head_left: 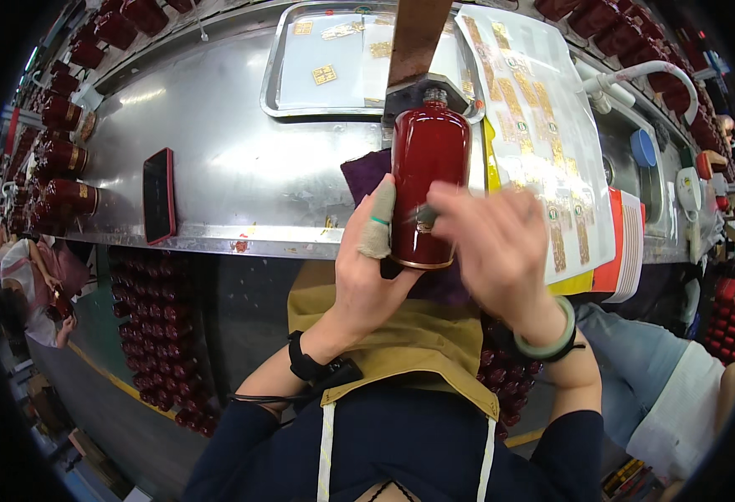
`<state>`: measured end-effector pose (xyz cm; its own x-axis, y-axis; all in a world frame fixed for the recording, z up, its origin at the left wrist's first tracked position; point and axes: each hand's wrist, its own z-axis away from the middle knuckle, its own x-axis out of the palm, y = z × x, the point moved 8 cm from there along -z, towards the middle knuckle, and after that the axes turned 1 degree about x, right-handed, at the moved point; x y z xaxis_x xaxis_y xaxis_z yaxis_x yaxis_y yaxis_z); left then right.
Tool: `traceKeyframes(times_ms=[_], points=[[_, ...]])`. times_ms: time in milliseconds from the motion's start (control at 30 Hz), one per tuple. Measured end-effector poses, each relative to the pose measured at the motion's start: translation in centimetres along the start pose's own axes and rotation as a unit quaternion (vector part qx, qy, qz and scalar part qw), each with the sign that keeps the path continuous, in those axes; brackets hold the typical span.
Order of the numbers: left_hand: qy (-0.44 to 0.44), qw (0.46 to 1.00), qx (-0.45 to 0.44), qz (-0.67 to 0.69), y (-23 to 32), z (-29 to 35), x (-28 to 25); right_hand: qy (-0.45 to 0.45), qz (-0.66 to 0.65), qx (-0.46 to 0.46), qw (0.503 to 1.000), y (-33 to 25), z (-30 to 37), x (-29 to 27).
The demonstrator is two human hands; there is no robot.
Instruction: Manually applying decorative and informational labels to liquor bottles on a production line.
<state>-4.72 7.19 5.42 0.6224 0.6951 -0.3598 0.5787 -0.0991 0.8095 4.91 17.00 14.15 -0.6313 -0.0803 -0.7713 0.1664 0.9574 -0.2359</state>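
Observation:
A glossy dark red glass bottle [431, 151] with a clear threaded neck lies in front of me, its neck pointing away. My left hand [367, 259] is closed around its lower left side. A beige cloth sleeve with a green band covers one finger of that hand. My right hand [501, 243], partly blurred, is curled at the bottle's lower right front. A small greyish thing shows at its fingertips, too indistinct to name. Close below the fingertips, a small gold decal [424, 227] sits on the bottle. Dark purple cloth [363, 174] lies beneath the bottle.
A metal tray [277, 88] with gold decals stands at the back. Sheets of gold decals [543, 134] lie to the right, near a sink with a white pipe [652, 69]. On the left rests a phone [159, 197]. An upright brown post [418, 42] rises behind the bottle.

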Motion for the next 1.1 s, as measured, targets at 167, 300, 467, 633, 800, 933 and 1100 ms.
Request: traceKeyframes(times_ms=[167, 300, 467, 633, 800, 933, 1100], points=[[-0.033, 0.998, -0.035, 0.049, -1.0, 0.2, 0.4, 0.000, 0.013, -0.110, 0.994, -2.0, -0.1, 0.2], [-0.004, 1.000, -0.003, 0.001, -0.5, 0.1, -0.2, 0.003, 0.014, -0.020, 1.000, 1.0, -2.3, 0.7], [-0.076, 0.973, 0.125, -0.180, 1.8, -1.3, 0.5, 0.111, 0.067, 0.033, 0.991, 4.4, -2.9, -3.1], [-0.042, 0.997, 0.018, -0.063, -0.5, -0.6, 0.6, 0.009, -0.045, -0.127, 0.991, -0.4, 2.4, -0.2], [-0.010, 0.996, 0.041, -0.084, 0.4, -0.3, 0.6, 0.041, -0.016, 0.001, 0.999, 1.3, -0.8, 0.1], [-0.010, 0.999, 0.019, -0.028, -0.5, 0.3, 0.6, 0.064, 0.046, -0.091, 0.993, -0.2, -0.6, -0.5], [0.001, 1.000, 0.015, -0.027, -0.2, 0.1, 0.6, 0.057, -0.071, 0.004, 0.996, 2.3, -0.6, 0.5]])
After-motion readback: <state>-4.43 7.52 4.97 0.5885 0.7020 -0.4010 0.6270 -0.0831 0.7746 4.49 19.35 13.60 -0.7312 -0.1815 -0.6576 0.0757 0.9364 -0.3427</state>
